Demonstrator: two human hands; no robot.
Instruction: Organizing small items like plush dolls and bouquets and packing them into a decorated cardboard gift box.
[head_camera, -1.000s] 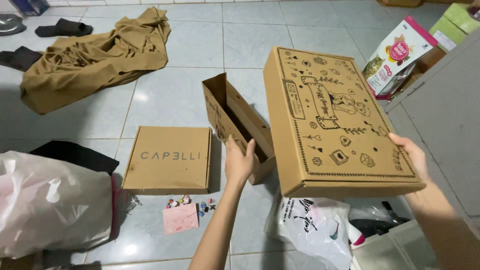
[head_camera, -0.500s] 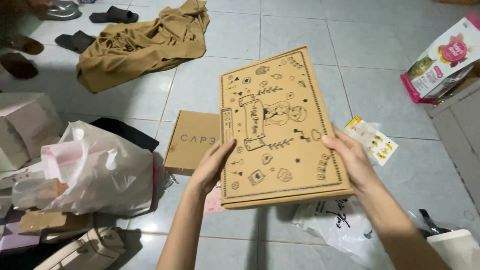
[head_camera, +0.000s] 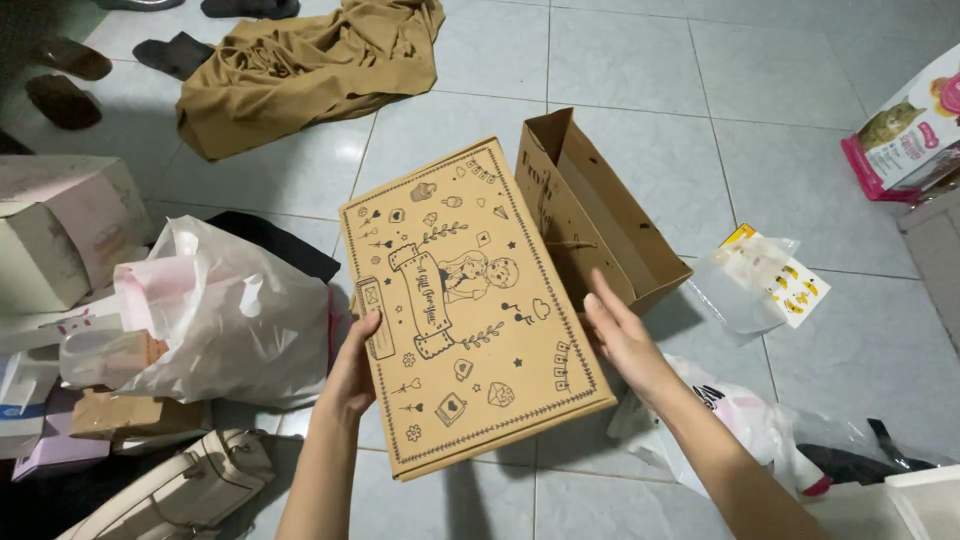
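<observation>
Left hand (head_camera: 352, 375): grips the left long edge of the flat printed box (head_camera: 470, 305), thumb lying on the top face and the other fingers hidden under it.
Right hand (head_camera: 625, 340): open and flat, fingers together, at the box's right edge; whether it touches the cardboard cannot be told.
Flat printed box: brown cardboard, lid shut, covered in black line drawings with a dotted border; held above the floor (head_camera: 640, 90), tilted, its far corner pointing away from the person.
Paper bag (head_camera: 590, 225): brown, lying on its side on the floor just beyond the right hand, its open mouth facing up and left; it sits right beside the box's right edge.
White plastic bag (head_camera: 215, 320): bulging, on the floor left of the box, partly behind the left hand's wrist.
Pale boxes (head_camera: 60, 230): stacked at the left edge, beside the plastic bag.
Beige handbag (head_camera: 175, 490): at the bottom left, below the plastic bag.
Brown cloth (head_camera: 300, 70): crumpled on the tiles at the top, well apart from the box.
Dark slippers (head_camera: 120, 55): on the floor near the cloth, upper left.
Clear packet (head_camera: 765, 280): with yellow print, on the tiles to the right of the paper bag.
Pink pouch (head_camera: 905, 135): standing at the right edge.
Crumpled bags (head_camera: 760, 430): white and dark plastic under the right forearm.
</observation>
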